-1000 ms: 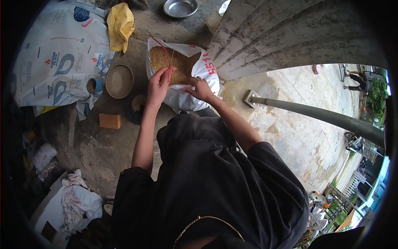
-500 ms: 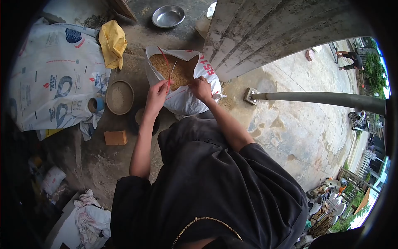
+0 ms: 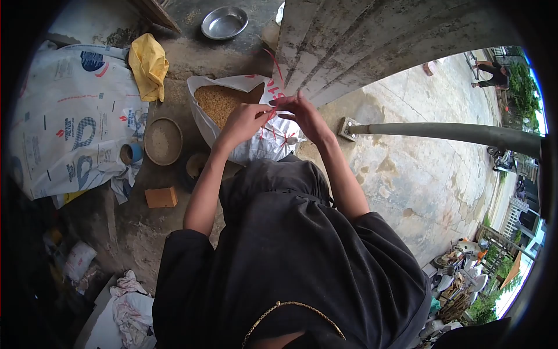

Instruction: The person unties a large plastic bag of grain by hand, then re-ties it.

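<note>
A white sack with red print stands in front of me, its mouth spread and full of golden-brown grain-like material. Above its right side my left hand pinches a thin red string, part of which loops up behind the hands. My right hand meets the left fingertips at the string, its fingers stretched and apart. More red strands lie over the sack's front below the hands.
A metal bowl lies beyond the sack. Left are a round tray, a blue cup, a brick, a yellow cloth and large printed sacks. A pole stands right; a distant person is beyond.
My right hand has let go of the sack's rim and risen to my left hand, which has moved right with the red string. The sack's mouth has sagged; the view has shifted slightly.
</note>
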{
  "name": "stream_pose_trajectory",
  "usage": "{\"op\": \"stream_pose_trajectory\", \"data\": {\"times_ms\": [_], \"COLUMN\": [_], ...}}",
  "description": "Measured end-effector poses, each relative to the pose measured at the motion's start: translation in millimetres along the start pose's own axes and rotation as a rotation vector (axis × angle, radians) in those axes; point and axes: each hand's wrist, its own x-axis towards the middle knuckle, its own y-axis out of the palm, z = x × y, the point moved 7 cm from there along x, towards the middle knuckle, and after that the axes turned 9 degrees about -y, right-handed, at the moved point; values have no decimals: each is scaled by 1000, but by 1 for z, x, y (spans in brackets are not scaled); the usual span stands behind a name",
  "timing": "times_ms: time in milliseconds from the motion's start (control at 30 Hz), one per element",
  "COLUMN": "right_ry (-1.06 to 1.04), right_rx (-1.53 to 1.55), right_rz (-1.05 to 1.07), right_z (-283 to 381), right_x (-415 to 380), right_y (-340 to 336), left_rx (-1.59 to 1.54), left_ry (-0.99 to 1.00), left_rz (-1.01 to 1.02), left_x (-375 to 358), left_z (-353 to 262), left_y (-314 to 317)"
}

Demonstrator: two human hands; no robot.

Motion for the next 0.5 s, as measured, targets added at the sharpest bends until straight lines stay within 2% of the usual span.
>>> {"op": "stream_pose_trajectory", "data": {"times_ms": [33, 100, 167, 233, 300, 333, 400, 433, 467, 500], "right_ry": [11, 14, -1, -37, -173, -111, -112, -115, -110, -158], "right_rx": [276, 405, 261, 256, -139, -34, -62, -92, -90, -26], "right_rz": [30, 88, 108, 132, 168, 145, 144, 142, 149, 50], "right_z": [3, 17, 27, 38, 52, 56, 57, 56, 53, 52], "right_x": [3, 6, 9, 11, 15, 17, 15, 15, 12, 11], "right_y": [2, -2, -7, -8, -13, -13, -22, -26, -29, -38], "left_rx": [20, 64, 111, 157, 197, 198, 59, 57, -8, -72], "left_ry": [-37, -113, -90, -69, -15, -18, -336, -340, -368, -391], "left_rz": [37, 109, 159, 205, 207, 206, 233, 229, 51, -129], "left_x": [3, 8, 10, 13, 18, 20, 24, 24, 24, 24], "left_z": [-2, -4, -7, -5, -1, 2, 28, 29, 31, 35], "left_y": [0, -2, -1, 0, 4, 5, 4, 6, -2, -13]}}
